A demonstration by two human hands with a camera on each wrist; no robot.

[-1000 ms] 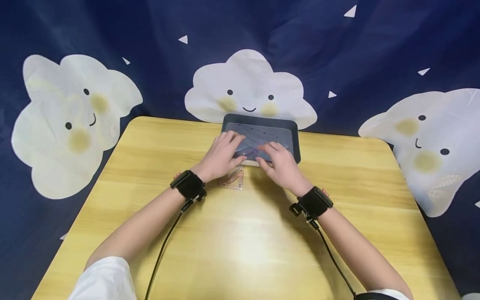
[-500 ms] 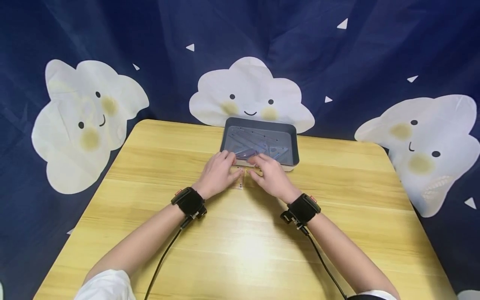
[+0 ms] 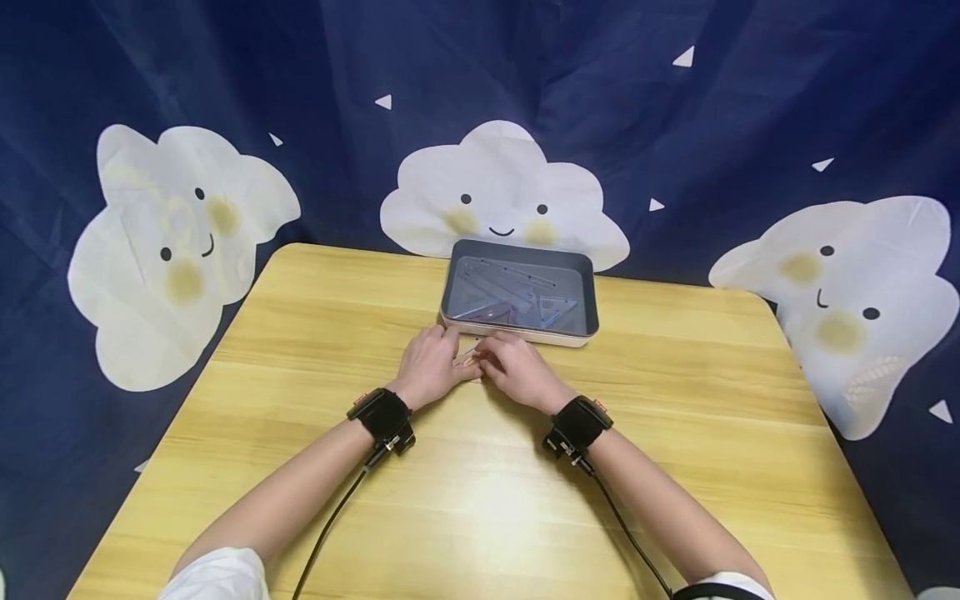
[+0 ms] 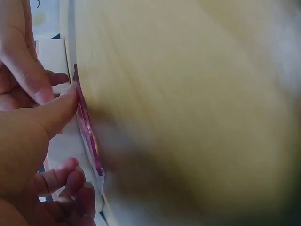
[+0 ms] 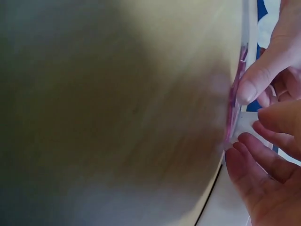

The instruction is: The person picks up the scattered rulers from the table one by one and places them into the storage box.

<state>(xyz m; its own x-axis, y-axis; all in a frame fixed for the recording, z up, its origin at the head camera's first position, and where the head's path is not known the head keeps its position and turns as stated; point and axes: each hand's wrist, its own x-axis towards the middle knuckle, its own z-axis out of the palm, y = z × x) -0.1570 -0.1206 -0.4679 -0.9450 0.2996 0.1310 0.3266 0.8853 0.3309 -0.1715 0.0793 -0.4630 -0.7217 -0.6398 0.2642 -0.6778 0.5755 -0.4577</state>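
Note:
A small clear plastic set square with a pink edge [image 4: 88, 129] lies low at the tabletop, just in front of the tray, and shows edge-on in both wrist views. My left hand [image 3: 429, 365] holds it from the left, the thumb laid on it and the fingers bent near its far side. From the right, my right hand [image 3: 521, 371] brings bent fingertips up to its other end. In the right wrist view the right thumb and a finger [image 5: 244, 176] come together right at that end. Whether they pinch it I cannot tell. In the head view the hands mostly hide the set square.
Behind the hands stands a dark grey tray [image 3: 517, 248] with a pale outer side. Several clear rulers, a blue set square [image 3: 558, 310] and a purple piece [image 3: 491, 313] lie in it. A blue curtain with clouds [image 3: 506, 179] hangs behind the wooden table [image 3: 480, 517].
Both hands have drawn back from over the tray to the set square in front of it, closing together around it. The tray's contents now show uncovered. The head view has shifted slightly.

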